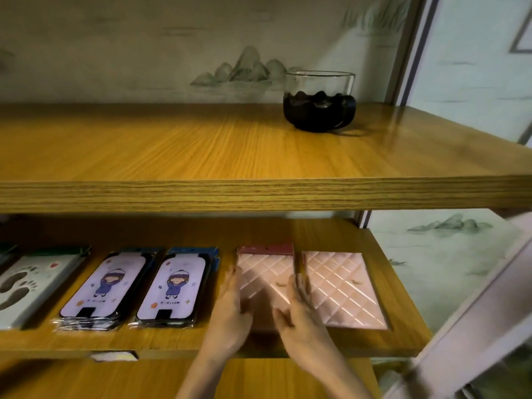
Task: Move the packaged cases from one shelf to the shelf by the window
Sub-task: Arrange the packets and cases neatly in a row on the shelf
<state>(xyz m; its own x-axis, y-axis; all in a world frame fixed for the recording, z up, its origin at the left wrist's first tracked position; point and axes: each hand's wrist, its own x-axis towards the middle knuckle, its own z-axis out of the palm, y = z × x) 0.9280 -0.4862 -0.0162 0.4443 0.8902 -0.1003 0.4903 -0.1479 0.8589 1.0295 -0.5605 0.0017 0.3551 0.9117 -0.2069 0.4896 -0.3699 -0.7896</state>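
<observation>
On the lower wooden shelf (403, 309) lie two pink quilted packaged cases side by side. My left hand (230, 309) presses against the left edge of the left pink case (264, 280), and my right hand (299, 309) grips its right edge, so both hands clasp it. The right pink case (342, 292) lies untouched just beside my right hand. Further left sit two stacks of wrapped cases printed with a cartoon girl (103, 286) (172, 286), and a white case with footprints (26, 286) at the far left.
The upper wooden shelf (201, 194) juts out above the cases and carries a glass cup in a dark holder (319, 102) at its back right. A pale frame (475, 300) slants down the right side. Painted wallpaper backs the shelves.
</observation>
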